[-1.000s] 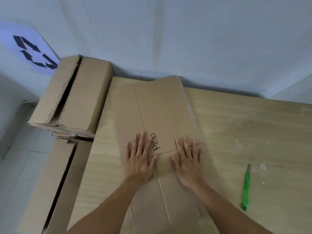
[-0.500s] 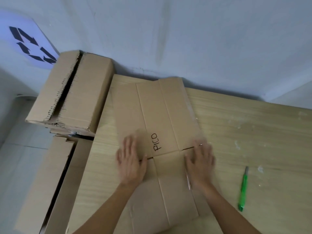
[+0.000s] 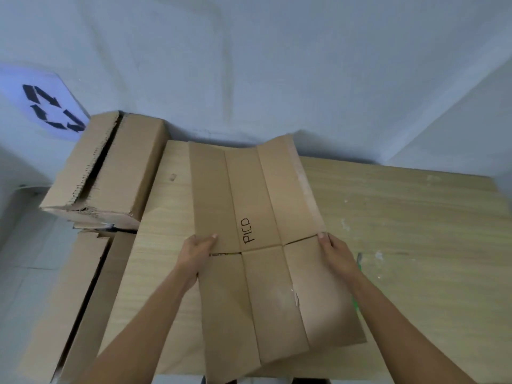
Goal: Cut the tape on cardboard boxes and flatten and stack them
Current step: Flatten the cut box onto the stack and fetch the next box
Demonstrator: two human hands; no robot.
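Entry: one person, seen from the head camera; two arms and two hands are showing.
Left hand: is showing bare, with a short-cut nail showing at the thumb tip.
Right hand: is likewise showing bare, with a short nail showing at the thumb tip.
Forearms: both are showing slim and bare along their whole visible length, from the wrists to the lower edge of the view.
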